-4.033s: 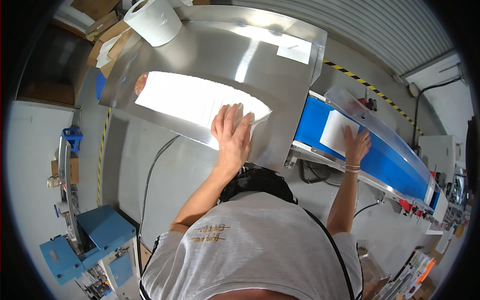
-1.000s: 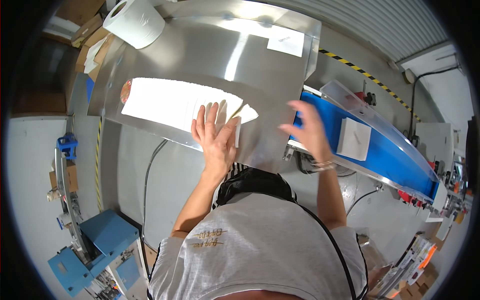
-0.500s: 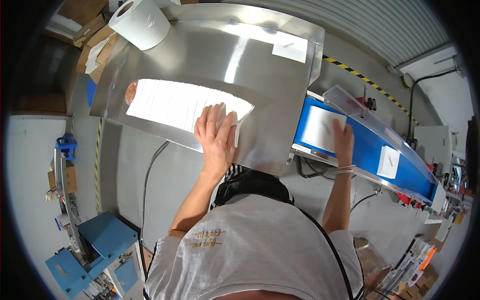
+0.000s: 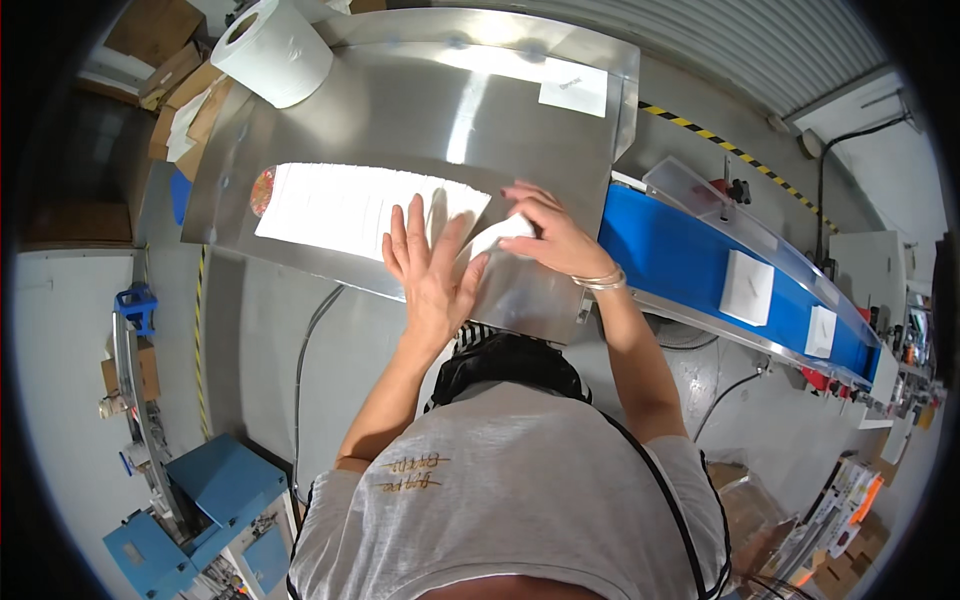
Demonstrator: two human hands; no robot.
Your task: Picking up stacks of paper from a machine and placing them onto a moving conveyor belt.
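Note:
A long fanned row of thin white packets [image 4: 330, 205] lies across the steel table [image 4: 390, 100], with a red patterned round piece [image 4: 263, 191] at its left end. My left hand [image 4: 432, 270] rests on the row's right end, fingers stretched out and thumb apart. At that same end, my right hand [image 4: 555, 235] pinches a white packet [image 4: 497, 237] between thumb and fingers; it is tilted up from the row. Whether that packet is one or more I cannot tell. Two white packets, a nearer one [image 4: 748, 288] and a farther one [image 4: 821, 331], lie apart on the blue conveyor belt [image 4: 660, 245].
A large white roll [image 4: 275, 55] stands at the table's far left corner, beside cardboard boxes [image 4: 185, 110]. One white sheet [image 4: 573, 88] lies at the far right of the table. A clear guard [image 4: 705, 195] runs along the belt's far side.
My right hand has come from the belt back to the row's right end and grips a packet there. The belt's packets have moved right. My left hand stays on the row.

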